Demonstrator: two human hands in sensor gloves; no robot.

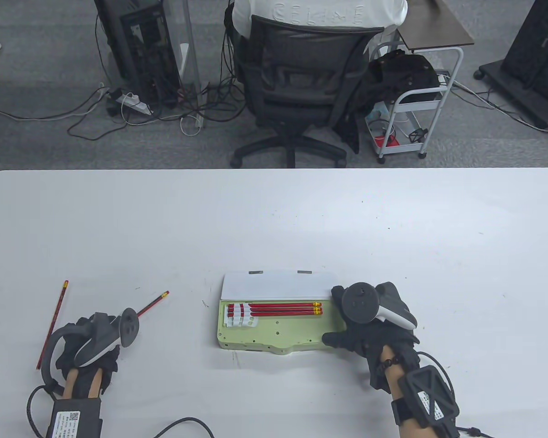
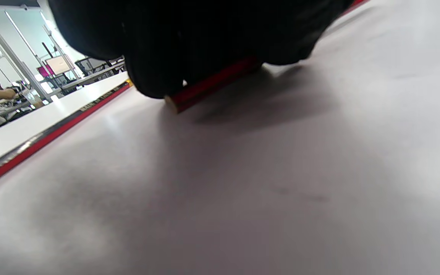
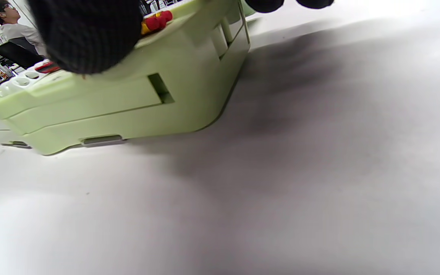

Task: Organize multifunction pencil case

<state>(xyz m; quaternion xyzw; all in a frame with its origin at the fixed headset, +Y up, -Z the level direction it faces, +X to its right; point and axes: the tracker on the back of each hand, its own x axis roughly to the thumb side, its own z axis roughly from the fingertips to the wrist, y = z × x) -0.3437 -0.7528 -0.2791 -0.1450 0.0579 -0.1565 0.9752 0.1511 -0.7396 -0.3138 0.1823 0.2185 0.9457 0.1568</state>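
A light green pencil case lies open at the table's middle, its white lid folded back. Three red pencils lie side by side inside. My right hand holds the case's right end, thumb on the near side and fingers on the far corner; the right wrist view shows the thumb on the case. My left hand is closed over a loose red pencil, whose eraser end sticks out to the upper right. In the left wrist view the fingers press that pencil against the table.
A second loose red pencil lies on the table just left of my left hand; it also shows in the left wrist view. An office chair and a small cart stand beyond the table's far edge.
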